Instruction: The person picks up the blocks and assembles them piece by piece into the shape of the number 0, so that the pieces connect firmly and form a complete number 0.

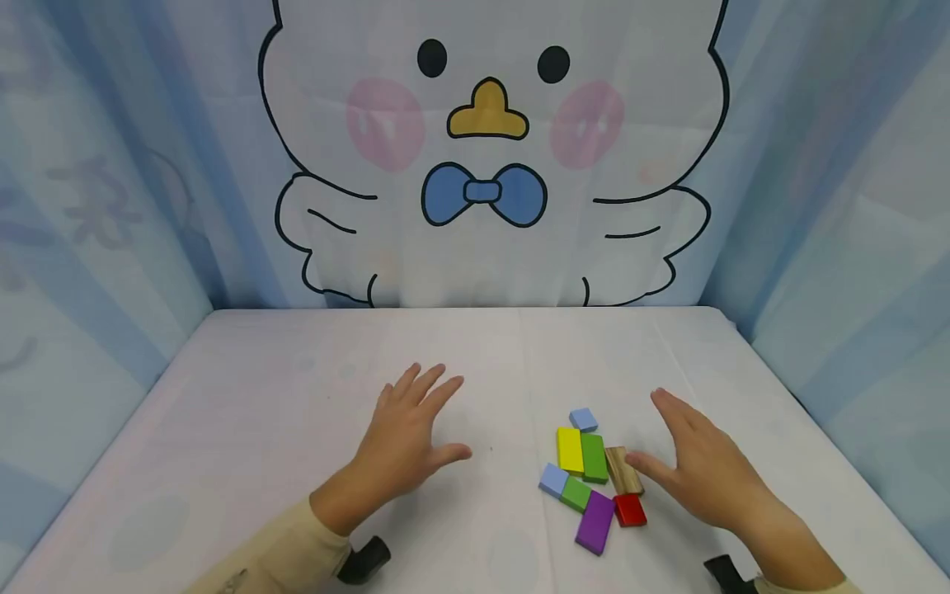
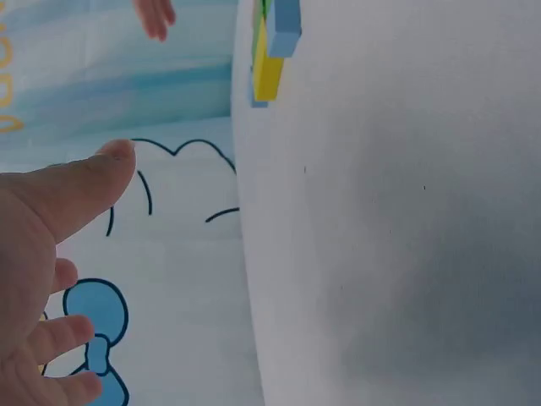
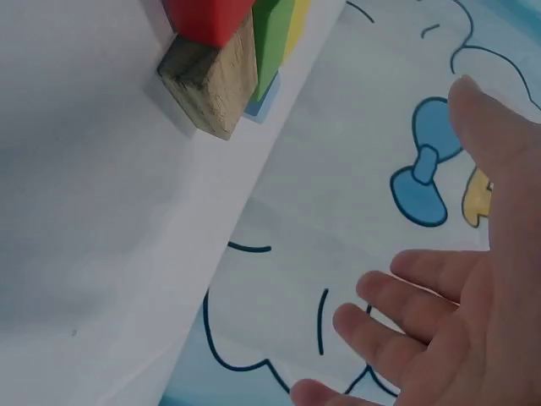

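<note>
My left hand (image 1: 401, 441) hovers over the white table with its fingers spread and holds nothing. To its right lies a cluster of small blocks: a yellow block (image 1: 569, 451) beside a green block (image 1: 594, 459), a light blue block (image 1: 584, 420) behind them, and another light blue block (image 1: 552, 479) in front. Nearer me are a smaller green block (image 1: 575, 494), a purple block (image 1: 595, 523) and a red block (image 1: 630, 510). My right hand (image 1: 705, 470) is just right of the cluster, fingers extended, its thumb overlapping the wood-grain block (image 1: 623, 470) in the head view. It grips nothing.
A white cloth covers the table (image 1: 260, 396). Behind it hangs a curtain (image 1: 482, 264) printed with a cartoon figure, and blue patterned curtains (image 1: 96, 272) stand at both sides. Dark wrist-camera mounts (image 1: 364, 561) show below my hands.
</note>
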A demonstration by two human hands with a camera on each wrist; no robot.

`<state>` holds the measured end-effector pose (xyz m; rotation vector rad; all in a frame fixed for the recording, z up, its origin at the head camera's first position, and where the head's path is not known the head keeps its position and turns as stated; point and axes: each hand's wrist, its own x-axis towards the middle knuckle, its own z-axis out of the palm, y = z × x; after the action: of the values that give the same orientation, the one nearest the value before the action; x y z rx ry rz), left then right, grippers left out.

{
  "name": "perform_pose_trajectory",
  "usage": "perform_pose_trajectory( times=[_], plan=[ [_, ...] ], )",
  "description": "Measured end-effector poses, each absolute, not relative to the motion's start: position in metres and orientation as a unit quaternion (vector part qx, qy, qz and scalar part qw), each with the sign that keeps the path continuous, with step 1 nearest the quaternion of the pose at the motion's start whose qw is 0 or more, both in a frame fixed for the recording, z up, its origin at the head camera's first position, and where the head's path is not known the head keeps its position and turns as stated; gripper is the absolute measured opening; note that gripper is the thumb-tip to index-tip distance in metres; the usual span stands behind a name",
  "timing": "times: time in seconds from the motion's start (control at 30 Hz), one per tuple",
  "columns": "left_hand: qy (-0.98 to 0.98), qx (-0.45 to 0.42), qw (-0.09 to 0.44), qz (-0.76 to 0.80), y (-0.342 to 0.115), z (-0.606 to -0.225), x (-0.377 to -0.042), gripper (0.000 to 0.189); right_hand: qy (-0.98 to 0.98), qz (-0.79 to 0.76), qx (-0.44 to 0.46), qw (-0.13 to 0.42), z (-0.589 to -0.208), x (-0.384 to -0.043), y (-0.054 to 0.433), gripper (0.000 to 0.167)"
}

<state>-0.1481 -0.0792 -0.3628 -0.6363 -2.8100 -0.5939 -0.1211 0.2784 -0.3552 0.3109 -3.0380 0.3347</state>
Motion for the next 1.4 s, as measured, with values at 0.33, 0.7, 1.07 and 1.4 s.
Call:
perform_pose_trajectory(
  times=[0.33,0.7,1.07,1.4],
  plan=[
    [-0.917,-0.293,0.085,-0.256,-0.051,-0.369,-0.144,0.062,-0.983,0.159,0.087,-0.015,-0.362,-0.107,0.277,0.091],
    [-0.903,-0.334,-0.029,-0.268,-0.018,-0.379,-0.148,0.059,-0.976,0.187,0.071,-0.089,-0.373,-0.102,0.272,0.083],
    [-0.893,-0.347,-0.093,-0.273,0.012,-0.390,-0.151,0.044,-0.973,0.196,0.075,-0.094,-0.380,-0.099,0.268,0.071],
    [-0.886,-0.379,-0.111,-0.244,0.031,-0.394,-0.153,0.038,-0.963,0.226,0.109,-0.100,-0.379,-0.098,0.264,0.066]
  ],
)
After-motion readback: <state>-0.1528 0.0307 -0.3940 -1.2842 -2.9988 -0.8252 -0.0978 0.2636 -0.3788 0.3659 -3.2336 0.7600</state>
